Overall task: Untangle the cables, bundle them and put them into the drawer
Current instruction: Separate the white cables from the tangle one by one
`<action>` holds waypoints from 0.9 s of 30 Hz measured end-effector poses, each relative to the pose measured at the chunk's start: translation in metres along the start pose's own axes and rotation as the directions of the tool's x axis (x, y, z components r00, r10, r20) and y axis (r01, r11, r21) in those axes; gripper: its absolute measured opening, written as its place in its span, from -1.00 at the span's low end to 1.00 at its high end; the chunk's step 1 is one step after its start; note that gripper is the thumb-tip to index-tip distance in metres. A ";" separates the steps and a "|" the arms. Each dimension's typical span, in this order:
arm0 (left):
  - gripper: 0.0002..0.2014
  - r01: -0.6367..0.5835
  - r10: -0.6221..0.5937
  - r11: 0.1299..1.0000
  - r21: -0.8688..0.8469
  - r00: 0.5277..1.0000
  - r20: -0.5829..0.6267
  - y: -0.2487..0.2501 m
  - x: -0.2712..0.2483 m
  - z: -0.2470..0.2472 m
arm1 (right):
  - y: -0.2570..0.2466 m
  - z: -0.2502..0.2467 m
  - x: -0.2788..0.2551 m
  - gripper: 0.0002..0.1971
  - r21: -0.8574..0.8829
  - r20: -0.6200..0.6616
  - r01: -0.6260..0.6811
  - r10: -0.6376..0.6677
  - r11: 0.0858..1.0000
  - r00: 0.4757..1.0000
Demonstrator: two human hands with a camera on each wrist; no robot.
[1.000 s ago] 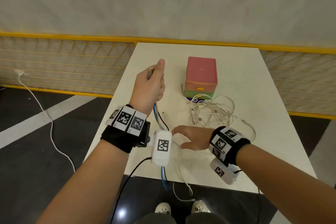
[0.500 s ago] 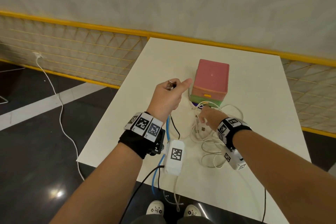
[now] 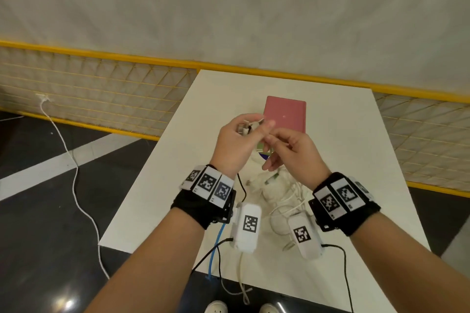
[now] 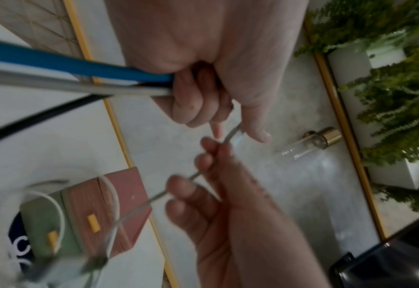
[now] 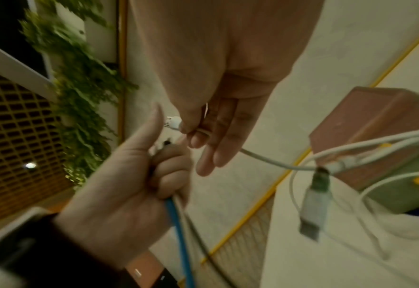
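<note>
Your left hand [image 3: 235, 143] is clenched round 3 cable ends, blue cable [image 5: 178, 230] included; right hand [image 3: 292, 152] pinches a white cable [image 5: 265, 158] by its plug; the rest lies tangled on the tabletop [image 3: 343, 134] by the drawer box [image 3: 284, 113]; light, floppy, snag-prone, so take hold near plugs.

Head cam sits up high, looking forward and down over both forearms at the white rectangular table [image 3: 335, 134] with the pink-topped plastic drawer box [image 3: 284, 113] at its middle, far enough back that the floor and the yellow-framed mesh fence [image 3: 101, 89] show too. The left wrist cam is right up against the left hand [image 4: 203, 81], facing along the fingers with the box low on its left, while the right wrist cam hugs the right hand [image 5: 218, 97] the same way, box off on its right. All three share the two hands meeting above the table and that box.
</note>
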State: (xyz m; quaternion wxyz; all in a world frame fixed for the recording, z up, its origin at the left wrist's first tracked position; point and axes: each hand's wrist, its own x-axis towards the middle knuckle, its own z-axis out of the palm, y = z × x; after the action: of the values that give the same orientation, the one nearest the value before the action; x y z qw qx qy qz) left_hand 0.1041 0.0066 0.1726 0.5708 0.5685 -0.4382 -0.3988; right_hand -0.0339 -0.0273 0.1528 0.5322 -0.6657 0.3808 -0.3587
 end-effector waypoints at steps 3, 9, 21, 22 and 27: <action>-0.75 -0.060 0.059 0.998 0.020 0.997 0.057 0.007 -0.003 0.008 | -0.010 0.005 -0.010 -0.83 0.037 0.005 0.006 -0.007 0.999 1.000; -0.74 -0.067 0.064 0.997 0.034 0.994 0.088 0.006 -0.005 0.015 | -0.009 0.006 -0.017 -0.83 0.094 -0.027 0.014 -0.011 0.996 1.000; -0.51 -0.220 0.208 0.970 -0.107 0.971 -0.117 0.037 0.016 -0.009 | 0.051 -0.027 -0.014 -0.72 -0.512 0.048 -0.005 0.034 0.859 0.998; -0.50 -0.223 0.207 0.965 -0.140 0.970 -0.125 0.036 0.016 -0.011 | 0.049 -0.030 -0.012 -0.75 -0.514 0.033 0.014 0.003 0.858 0.999; -0.48 -0.082 0.071 0.838 -0.540 0.997 -0.042 0.045 0.011 -0.012 | 0.046 -0.054 0.016 -0.80 -0.627 -0.018 -0.013 0.003 0.779 1.000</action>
State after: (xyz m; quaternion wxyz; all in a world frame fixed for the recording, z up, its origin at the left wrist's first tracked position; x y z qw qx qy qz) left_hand 0.1164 0.0016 0.2183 0.7278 0.3705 -0.3243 -0.4773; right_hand -0.0802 -0.0715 0.1187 0.2793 -0.8001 0.4854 -0.2149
